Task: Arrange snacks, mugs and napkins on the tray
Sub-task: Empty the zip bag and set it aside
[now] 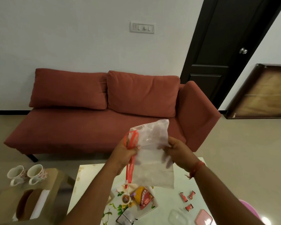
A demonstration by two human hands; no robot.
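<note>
I hold a clear plastic bag [152, 153] up in front of me with both hands. My left hand [125, 151] grips its left edge together with red-orange ribbon handles [131, 159] that hang down. My right hand [177, 150] pinches the bag's right side. Below the bag a floral tray [118, 207] lies on the white table [165, 202], bearing a red and yellow snack packet [143, 198] and a small round snack [126, 199]. Two floral mugs [27, 174] stand on a brown side table at the left, next to a tissue box [25, 203].
Several small red wrapped sweets [187, 199] lie on the white table at the right, near a clear container [178, 216] and a pink lid [203, 219]. A dark pouch [126, 218] sits at the tray's near edge. A red sofa [104, 111] stands behind the table.
</note>
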